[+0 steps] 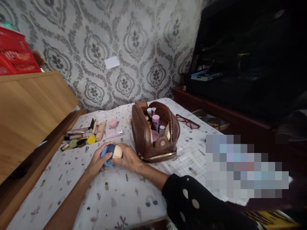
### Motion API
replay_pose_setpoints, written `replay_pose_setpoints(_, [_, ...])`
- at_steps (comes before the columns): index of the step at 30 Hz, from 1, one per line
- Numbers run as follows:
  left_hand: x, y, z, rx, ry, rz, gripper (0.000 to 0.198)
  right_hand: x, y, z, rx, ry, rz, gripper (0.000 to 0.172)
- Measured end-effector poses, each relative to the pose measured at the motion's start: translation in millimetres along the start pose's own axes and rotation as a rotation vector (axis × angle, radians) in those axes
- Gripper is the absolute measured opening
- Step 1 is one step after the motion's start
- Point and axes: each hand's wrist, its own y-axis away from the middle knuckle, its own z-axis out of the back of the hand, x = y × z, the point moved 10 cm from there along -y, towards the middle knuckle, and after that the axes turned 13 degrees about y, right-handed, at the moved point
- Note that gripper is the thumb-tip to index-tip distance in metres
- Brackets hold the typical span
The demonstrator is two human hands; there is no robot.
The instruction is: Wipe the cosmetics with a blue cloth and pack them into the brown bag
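Note:
Both my hands meet over the patterned white bedsheet (72,179). My left hand (97,161) is curled around a blue cloth (107,154) bunched between the hands. My right hand (128,157) grips a cream-coloured tube-like item (117,152) pressed against that cloth. Just right of my hands stands an open brown leather cosmetic bag (144,134) holding several small bottles and jars. A row of cosmetics (83,135) lies behind my left hand.
Red-framed glasses (188,121) lie right of the bag. A wooden headboard (28,115) rises on the left with a red crate (14,52) on top. A dark wooden unit (216,108) and black bags (240,48) stand at the right. A pixelated patch covers the right part.

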Motion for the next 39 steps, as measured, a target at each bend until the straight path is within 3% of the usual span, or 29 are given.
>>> replay_pose_setpoints(8, [6,0,4.4,0.028,-0.03,0.056,0.063,-1,1,1,0.018,-0.072,-0.029,0.048])
replay_pose_setpoints(12, [2,1,3.4,-0.004,-0.1,0.051,0.062,-2,0,-2,0.03,0.049,-0.017,0.052])
replay_pose_setpoints(18, [-17,5,-5.8,-0.046,-0.238,-0.06,0.054,10,-2,6,-0.049,0.224,0.123,0.05])
replay_pose_setpoints(25, [-36,10,-12.5,-0.054,-0.373,-0.209,0.04,23,6,4,-0.017,0.229,0.179,0.057])
replay_pose_setpoints(32, [-31,11,5.5,-0.192,-0.167,-0.156,0.047,25,10,7,-0.058,-0.055,0.184,0.061])
replay_pose_setpoints(39, [6,6,9.5,-0.229,0.182,0.032,0.058,29,8,14,-0.059,-0.327,0.186,0.061])
